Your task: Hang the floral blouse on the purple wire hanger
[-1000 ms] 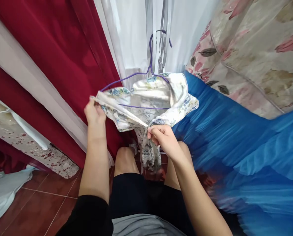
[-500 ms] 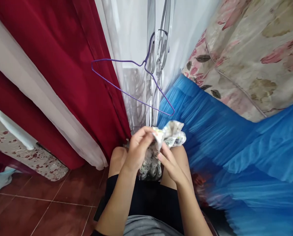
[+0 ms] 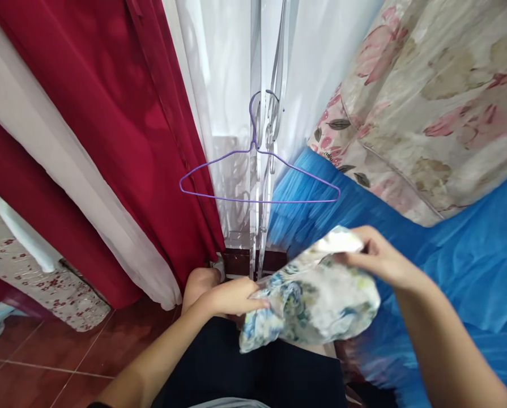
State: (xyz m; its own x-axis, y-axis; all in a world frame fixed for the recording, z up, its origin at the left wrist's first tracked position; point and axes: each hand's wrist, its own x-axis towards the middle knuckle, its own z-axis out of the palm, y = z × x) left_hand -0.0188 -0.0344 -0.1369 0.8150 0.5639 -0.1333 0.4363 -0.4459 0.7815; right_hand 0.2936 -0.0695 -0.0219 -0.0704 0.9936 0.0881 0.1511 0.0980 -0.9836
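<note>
A white floral garment (image 3: 321,300) with blue and green print is stretched between both my hands above my lap. My left hand (image 3: 231,296) pinches its lower left corner. My right hand (image 3: 374,258) grips its upper right edge, fingers closed. An empty purple wire hanger (image 3: 259,184) hangs level from a metal window grille (image 3: 267,141) just above and behind the garment, apart from both hands.
A dark red curtain (image 3: 121,124) and a white sheer curtain (image 3: 219,85) hang at left and centre. Blue pleated fabric (image 3: 448,266) and a floral-covered cushion (image 3: 440,102) lie at right. Red floor tiles (image 3: 45,362) show at lower left, and my knees are below.
The garment has come off the hanger and been drawn down to my lap. My hands first bunched it together, then spread it apart. The hanger swung and now hangs level and empty.
</note>
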